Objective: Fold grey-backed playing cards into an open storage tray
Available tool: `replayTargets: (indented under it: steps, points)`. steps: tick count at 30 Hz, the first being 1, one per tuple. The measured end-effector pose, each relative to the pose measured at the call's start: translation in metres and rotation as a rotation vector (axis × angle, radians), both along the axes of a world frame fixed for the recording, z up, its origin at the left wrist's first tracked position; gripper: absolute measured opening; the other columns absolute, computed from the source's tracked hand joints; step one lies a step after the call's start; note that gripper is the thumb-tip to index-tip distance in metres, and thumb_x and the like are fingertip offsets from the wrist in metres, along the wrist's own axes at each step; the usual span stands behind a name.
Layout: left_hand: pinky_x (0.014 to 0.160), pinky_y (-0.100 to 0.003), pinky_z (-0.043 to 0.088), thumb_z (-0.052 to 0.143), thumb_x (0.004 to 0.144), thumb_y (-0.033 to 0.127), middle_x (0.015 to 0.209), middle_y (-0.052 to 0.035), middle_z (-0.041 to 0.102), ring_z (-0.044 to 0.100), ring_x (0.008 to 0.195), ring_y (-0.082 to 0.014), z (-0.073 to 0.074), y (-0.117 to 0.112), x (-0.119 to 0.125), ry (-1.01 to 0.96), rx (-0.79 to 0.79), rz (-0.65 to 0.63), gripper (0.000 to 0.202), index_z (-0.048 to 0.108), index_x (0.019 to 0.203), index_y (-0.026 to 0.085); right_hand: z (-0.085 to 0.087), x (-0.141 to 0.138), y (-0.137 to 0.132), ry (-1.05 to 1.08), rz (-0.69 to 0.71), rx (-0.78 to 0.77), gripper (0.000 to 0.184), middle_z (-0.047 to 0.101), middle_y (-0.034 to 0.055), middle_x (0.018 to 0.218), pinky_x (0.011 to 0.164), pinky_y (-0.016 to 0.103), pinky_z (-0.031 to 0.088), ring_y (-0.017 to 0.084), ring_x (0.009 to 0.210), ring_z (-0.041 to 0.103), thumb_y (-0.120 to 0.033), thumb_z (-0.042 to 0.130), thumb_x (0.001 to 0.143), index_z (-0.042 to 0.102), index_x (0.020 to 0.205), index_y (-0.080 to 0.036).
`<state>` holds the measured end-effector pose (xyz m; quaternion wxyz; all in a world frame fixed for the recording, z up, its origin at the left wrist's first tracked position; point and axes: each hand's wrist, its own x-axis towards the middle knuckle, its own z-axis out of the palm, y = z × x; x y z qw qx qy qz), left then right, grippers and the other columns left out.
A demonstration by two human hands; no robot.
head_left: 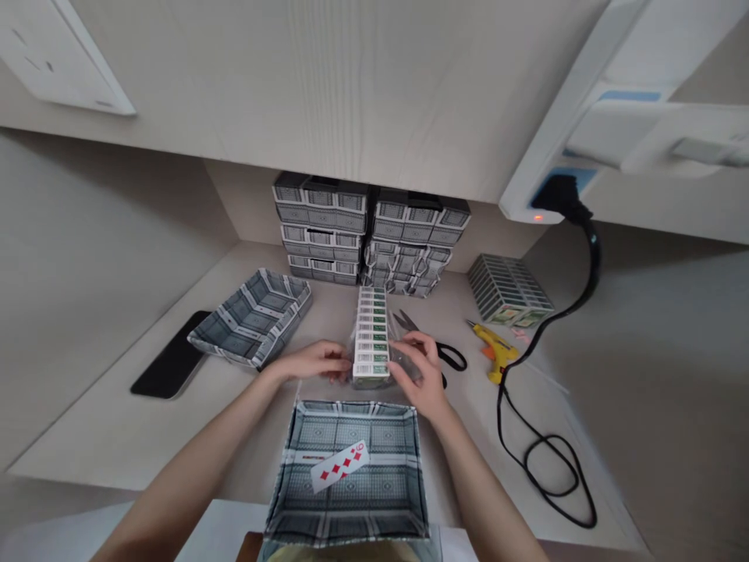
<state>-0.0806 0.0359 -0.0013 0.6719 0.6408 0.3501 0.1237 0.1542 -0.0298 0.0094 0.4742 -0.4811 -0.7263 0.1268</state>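
A row of boxed playing-card packs (372, 332), with loose clear plastic around it, lies on the desk between my hands. My left hand (319, 361) is at its near left side, fingers bent and close together against it. On the opposite side my right hand (422, 376) grips it with thumb and fingertips. Directly in front of me is a tray made of playing cards (356, 517), and a loose diamond card (341, 467) lies in it. Black-handled scissors (450, 357) lie partly hidden behind my right hand.
Folded-card boxes (321, 207) are stacked against the back wall. Another card tray (251, 316) partly covers a black phone (169, 361) at left. To the right are a yellow glue gun (496, 351), its coiled black cord (550, 492) and a block of card packs (509, 289).
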Motion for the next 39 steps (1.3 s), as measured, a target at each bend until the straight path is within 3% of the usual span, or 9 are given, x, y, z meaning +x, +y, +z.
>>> replayTargets:
  steps: [6, 12, 16, 20, 24, 27, 29, 35, 39]
  points:
    - [0.043, -0.018, 0.036, 0.061, 0.07, 0.039, 0.059, 0.0032, 0.056, 0.046, 0.045, -0.0058, 0.002, -0.006, 0.004, -0.062, 0.095, 0.125, 0.03, 0.051, 0.083, 0.014, 0.035, -0.006, -0.001, -0.253, 0.257, -0.103, 0.026, 0.054, 0.0051, 0.094, 0.083, 0.036, 0.039, 0.02, 0.094, 0.046, -0.039, 0.065, 0.07, 0.061, 0.09, -0.023]
    - [0.056, -0.021, 0.042, 0.064, 0.07, 0.033, 0.07, 0.0014, 0.057, 0.053, 0.058, -0.008, -0.006, -0.003, -0.007, -0.203, 0.048, 0.283, 0.028, 0.053, 0.086, 0.014, 0.058, -0.012, 0.0, -0.562, 0.257, -0.175, 0.025, 0.056, 0.0036, 0.086, 0.078, 0.035, 0.033, 0.02, 0.089, 0.046, -0.036, 0.067, 0.069, 0.056, 0.082, -0.019]
    - [0.06, -0.023, 0.042, 0.06, 0.073, 0.035, 0.07, 0.0006, 0.058, 0.054, 0.061, -0.0087, -0.009, -0.003, -0.007, -0.253, -0.027, 0.299, 0.025, 0.054, 0.085, 0.013, 0.071, -0.015, 0.001, -0.694, 0.297, -0.151, 0.021, 0.057, 0.0049, 0.08, 0.078, 0.035, 0.032, 0.021, 0.088, 0.047, -0.031, 0.069, 0.067, 0.057, 0.076, -0.016]
    - [0.062, -0.024, 0.043, 0.06, 0.074, 0.037, 0.071, -0.0007, 0.06, 0.055, 0.062, -0.0095, -0.007, -0.004, -0.005, -0.267, -0.061, 0.309, 0.027, 0.054, 0.083, 0.013, 0.089, -0.007, 0.003, -0.464, 0.295, -0.135, 0.019, 0.057, 0.0031, 0.077, 0.07, 0.03, 0.037, 0.017, 0.079, 0.05, -0.034, 0.066, 0.069, 0.057, 0.075, -0.018]
    - [0.064, -0.025, 0.044, 0.062, 0.072, 0.036, 0.072, -0.0011, 0.06, 0.056, 0.064, -0.0103, -0.008, -0.004, -0.005, -0.27, -0.07, 0.314, 0.028, 0.053, 0.082, 0.013, 0.106, 0.016, 0.006, -0.077, 0.0, -0.099, 0.026, 0.055, 0.001, 0.069, 0.052, 0.024, 0.037, 0.012, 0.058, 0.049, -0.043, 0.061, 0.071, 0.054, 0.073, -0.019]
    - [0.064, -0.024, 0.044, 0.061, 0.072, 0.035, 0.071, -0.0009, 0.061, 0.056, 0.063, -0.01, -0.01, -0.003, -0.006, -0.263, -0.071, 0.309, 0.027, 0.053, 0.083, 0.013, 0.102, 0.029, 0.008, 0.057, -0.301, -0.139, 0.029, 0.051, -0.0025, 0.055, 0.046, 0.023, 0.034, 0.012, 0.047, 0.047, -0.048, 0.055, 0.074, 0.05, 0.076, -0.019]
    - [0.063, -0.024, 0.044, 0.061, 0.072, 0.035, 0.07, -0.0007, 0.061, 0.056, 0.063, -0.0099, -0.01, -0.003, -0.006, -0.259, -0.061, 0.303, 0.026, 0.053, 0.083, 0.013, 0.088, 0.031, 0.009, -0.011, -0.418, -0.178, 0.028, 0.049, -0.0033, 0.051, 0.047, 0.024, 0.034, 0.012, 0.045, 0.046, -0.047, 0.053, 0.074, 0.049, 0.074, -0.02]
    - [0.063, -0.024, 0.043, 0.06, 0.073, 0.036, 0.07, -0.0011, 0.061, 0.056, 0.063, -0.0097, -0.009, -0.003, -0.006, -0.234, -0.028, 0.295, 0.026, 0.053, 0.083, 0.012, 0.034, 0.014, 0.011, -0.359, -0.301, -0.282, 0.027, 0.052, 0.001, 0.056, 0.05, 0.025, 0.033, 0.015, 0.051, 0.049, -0.044, 0.049, 0.075, 0.05, 0.063, -0.02]
    - [0.063, -0.024, 0.043, 0.061, 0.072, 0.036, 0.069, -0.0009, 0.061, 0.056, 0.063, -0.0099, -0.008, -0.004, -0.005, -0.227, -0.032, 0.31, 0.027, 0.053, 0.083, 0.013, 0.044, 0.013, 0.016, -0.317, -0.348, -0.245, 0.043, 0.053, 0.0018, 0.059, 0.05, 0.025, 0.033, 0.015, 0.052, 0.05, -0.057, 0.04, 0.078, 0.055, 0.083, -0.017]
